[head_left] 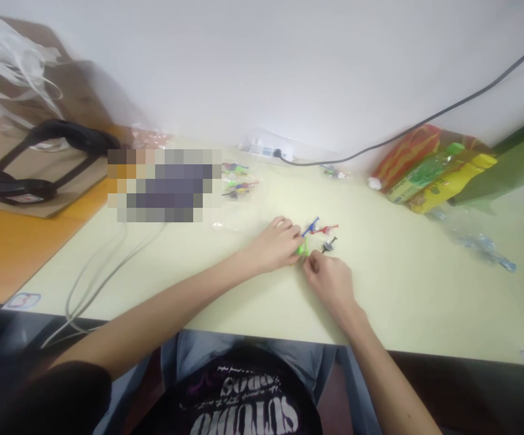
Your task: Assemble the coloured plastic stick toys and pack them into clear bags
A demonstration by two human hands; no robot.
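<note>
My left hand rests on the table with its fingers curled over a small bright green plastic piece. The thumb and index finger of my right hand pinch at the near end of that piece. Most of the green piece is hidden by the fingers. Just beyond them lie a thin blue plastic piece, a red one with a clear part, and a black one near the right knuckles. They look like small stick-shaped parts; their exact kind is too small to tell.
Clear bags of coloured pieces lie behind my left hand. A power strip with a black cable stands against the wall. At right are a green bottle, a yellow package and crumpled clear plastic. A black frame sits at left.
</note>
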